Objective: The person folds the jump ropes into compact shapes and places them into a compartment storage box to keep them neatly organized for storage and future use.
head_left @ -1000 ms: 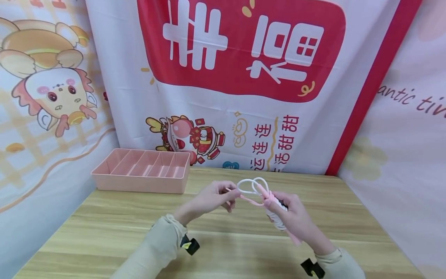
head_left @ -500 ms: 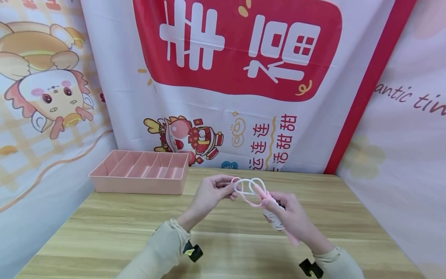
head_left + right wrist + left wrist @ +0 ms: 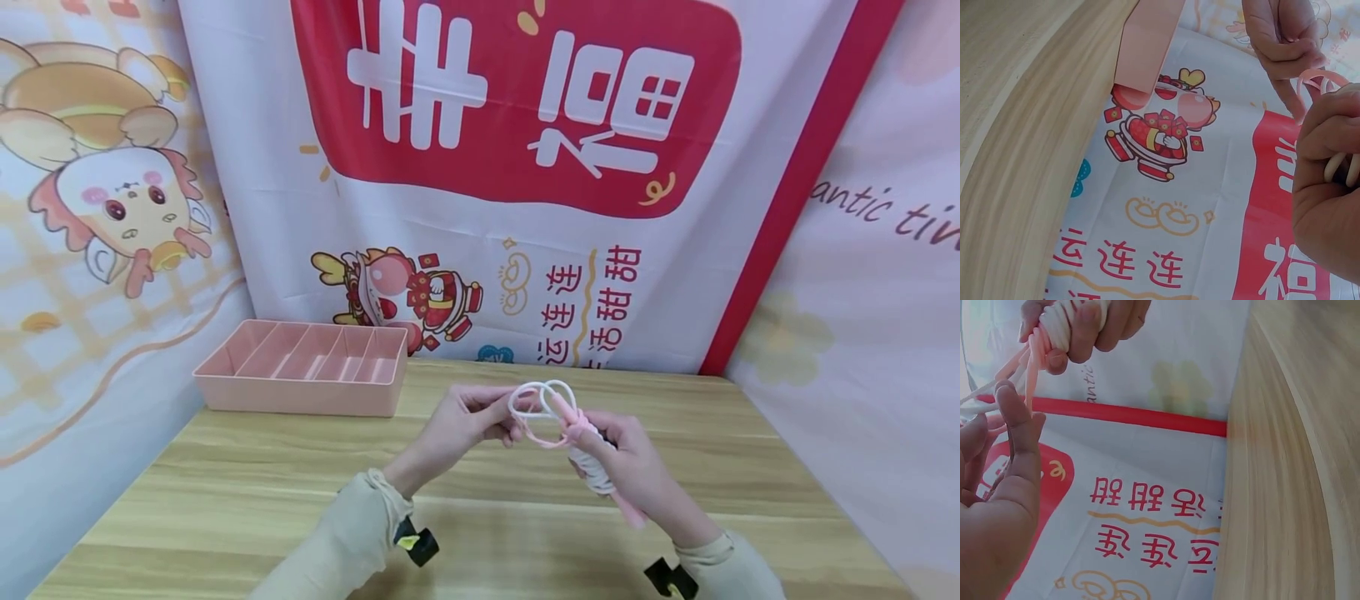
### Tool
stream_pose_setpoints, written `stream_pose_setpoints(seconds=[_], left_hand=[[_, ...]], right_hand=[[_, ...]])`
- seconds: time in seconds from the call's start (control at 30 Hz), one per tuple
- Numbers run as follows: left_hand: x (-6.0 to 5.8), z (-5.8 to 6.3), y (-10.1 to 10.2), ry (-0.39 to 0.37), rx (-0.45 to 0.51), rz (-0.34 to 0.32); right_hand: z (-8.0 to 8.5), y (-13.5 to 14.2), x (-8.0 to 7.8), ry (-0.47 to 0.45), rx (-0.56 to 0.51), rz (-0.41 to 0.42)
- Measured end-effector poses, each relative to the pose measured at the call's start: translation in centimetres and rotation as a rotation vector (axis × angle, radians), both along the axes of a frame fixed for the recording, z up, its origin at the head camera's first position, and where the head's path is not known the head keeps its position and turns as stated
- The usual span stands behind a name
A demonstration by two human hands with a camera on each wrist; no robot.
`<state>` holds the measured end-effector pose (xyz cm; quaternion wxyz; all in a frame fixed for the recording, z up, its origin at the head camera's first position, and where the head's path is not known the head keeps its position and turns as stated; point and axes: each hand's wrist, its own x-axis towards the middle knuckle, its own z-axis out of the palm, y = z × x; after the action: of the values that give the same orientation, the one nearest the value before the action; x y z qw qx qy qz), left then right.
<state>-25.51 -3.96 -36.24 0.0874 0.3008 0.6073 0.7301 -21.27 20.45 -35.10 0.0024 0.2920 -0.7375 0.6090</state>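
Observation:
My right hand [image 3: 633, 467] grips a wound bundle of white cord [image 3: 591, 472] above the table. Pink cord wraps the bundle's upper end, and a pink end [image 3: 628, 512] sticks out below the hand. White loops [image 3: 558, 383] stand up from the top toward the left. My left hand [image 3: 459, 423] is at these loops, its thumb and fingers pinching a thin pink loop [image 3: 542, 444] that runs back to the bundle. In the left wrist view, pink strands [image 3: 1034, 359] stretch from the bundle to the left fingers. The right wrist view mostly hides the bundle behind the right hand [image 3: 1329, 131].
A pink divided tray [image 3: 300, 398] stands at the back left of the wooden table [image 3: 480, 542]. Printed cloths hang at the back [image 3: 480, 225] and on both sides. Black wrist mounts [image 3: 671, 578] sit by both sleeves.
The left hand has moved slightly right, closer to the bundle, and the stretched pink strand has become a rounder, slacker loop. The right hand keeps its grip almost unmoved.

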Motion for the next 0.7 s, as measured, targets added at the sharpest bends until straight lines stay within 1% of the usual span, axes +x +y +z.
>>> stream_pose_setpoints(seconds=[0.07, 0.13, 0.23, 0.3, 0.37, 0.43, 0.57, 0.63, 0.7], left_hand=[[0.0, 0.0, -0.1, -0.006, 0.01, -0.015], [0.1, 0.1, -0.2, 0.021, 0.008, -0.013], [0.3, 0.4, -0.2, 0.114, -0.012, -0.001], [0.7, 0.7, -0.2, 0.196, -0.038, 0.019], [1.1, 1.1, -0.2, 0.256, -0.06, 0.039], [1.6, 1.3, -0.2, 0.287, -0.09, 0.07], [2.1, 1.4, 0.2, 0.318, -0.167, 0.172], [2.1, 1.2, 0.4, 0.343, -0.18, 0.223], [2.2, 1.2, 0.6, 0.388, -0.179, 0.272]], right_hand=[[0.0, 0.0, 0.0, -0.004, -0.007, 0.005], [0.1, 0.1, 0.1, -0.012, -0.011, 0.009], [0.1, 0.1, 0.2, -0.032, -0.007, 0.002], [0.2, 0.0, 0.2, -0.051, -0.006, -0.01], [0.2, 0.0, 0.3, -0.073, -0.005, -0.027], [0.2, -0.1, 0.3, -0.093, -0.001, -0.043], [0.2, -0.2, 0.5, -0.13, 0.02, -0.055], [0.1, -0.2, 0.6, -0.15, 0.029, -0.057], [0.1, -0.4, 0.6, -0.168, 0.037, -0.056]])
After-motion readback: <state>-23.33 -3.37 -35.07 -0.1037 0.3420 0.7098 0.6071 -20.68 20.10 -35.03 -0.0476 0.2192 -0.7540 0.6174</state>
